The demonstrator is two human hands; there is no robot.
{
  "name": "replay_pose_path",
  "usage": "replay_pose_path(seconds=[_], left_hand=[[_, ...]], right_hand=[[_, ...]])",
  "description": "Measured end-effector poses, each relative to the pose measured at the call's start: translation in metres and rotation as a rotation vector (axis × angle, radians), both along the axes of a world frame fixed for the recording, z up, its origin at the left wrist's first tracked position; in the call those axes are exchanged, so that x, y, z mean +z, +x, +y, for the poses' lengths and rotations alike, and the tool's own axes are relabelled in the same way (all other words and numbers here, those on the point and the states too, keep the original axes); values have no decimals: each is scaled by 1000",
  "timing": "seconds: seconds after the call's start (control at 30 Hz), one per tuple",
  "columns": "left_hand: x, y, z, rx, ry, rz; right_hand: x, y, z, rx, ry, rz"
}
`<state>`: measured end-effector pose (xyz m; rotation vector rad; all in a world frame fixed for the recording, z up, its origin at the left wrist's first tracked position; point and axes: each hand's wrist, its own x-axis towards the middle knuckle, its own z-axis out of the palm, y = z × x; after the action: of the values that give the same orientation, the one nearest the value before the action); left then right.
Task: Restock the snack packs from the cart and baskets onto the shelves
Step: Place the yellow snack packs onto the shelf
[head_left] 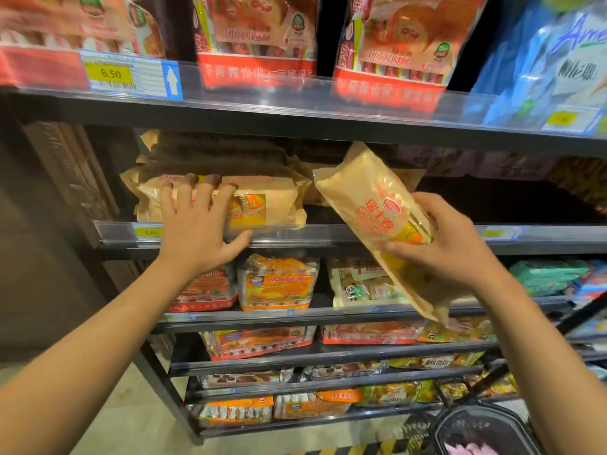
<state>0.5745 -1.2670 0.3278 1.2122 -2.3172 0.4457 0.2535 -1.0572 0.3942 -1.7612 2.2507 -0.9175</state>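
A tall dark metal shelving unit (295, 123) fills the view, its tiers packed with snack bags, above a pale floor (131, 405). Red packs (256, 44) line the top tier, a blue pack (558, 60) at their right. On the tier below, a stack of tan packs (262, 205) lies behind the clear price rail (328, 233). Low at the right, a dark basket (476, 428) shows its rim.

The right hand (450, 244) grips a tan snack pack (371, 205) round its lower half, thumb across the front; the pack tilts up and left from the grasp, its top end just under the upper shelf's edge, right of the stack. The left hand (197, 231) lies spread, fingers straight against the front of the stacked packs, thumb at the price rail.
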Motion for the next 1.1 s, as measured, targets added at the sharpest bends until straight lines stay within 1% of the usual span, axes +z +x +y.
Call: replay_pose_path(seconds=[0.07,0.17,0.27,0.37,0.43,0.5,0.6,0.67,0.73,0.8,0.9,1.0,1.1], left_hand=[[0,-1,0,1,1,-4],[0,-1,-1,2,10,-7],[-1,-1,-4,6,21,-24],[-1,2,-7,-1,28,-36],[0,4,-8,-14,36,-29],[1,5,-8,-26,50,-16],[4,8,-9,-48,65,-16],[5,13,-11,-66,71,-14],[6,17,-11,-87,73,-23],[6,20,-12,-107,77,-38],[9,20,-10,-111,76,-44],[11,15,-4,-128,47,-55],[8,-1,5,-168,26,-105]], right_hand=[[19,-12,-11,7,24,188],[45,-28,-28,-13,131,467],[53,-33,-46,-25,184,659],[50,-37,-66,13,236,766],[47,-41,-76,65,286,766],[44,-42,-84,113,323,687],[36,-36,-94,109,364,575],[26,-32,-98,49,370,565],[19,-29,-94,-69,360,598],[13,-24,-84,-172,292,601],[-3,-12,-71,-162,177,526],[-20,-5,-72,-167,208,565],[-31,4,-77,-201,233,591]])
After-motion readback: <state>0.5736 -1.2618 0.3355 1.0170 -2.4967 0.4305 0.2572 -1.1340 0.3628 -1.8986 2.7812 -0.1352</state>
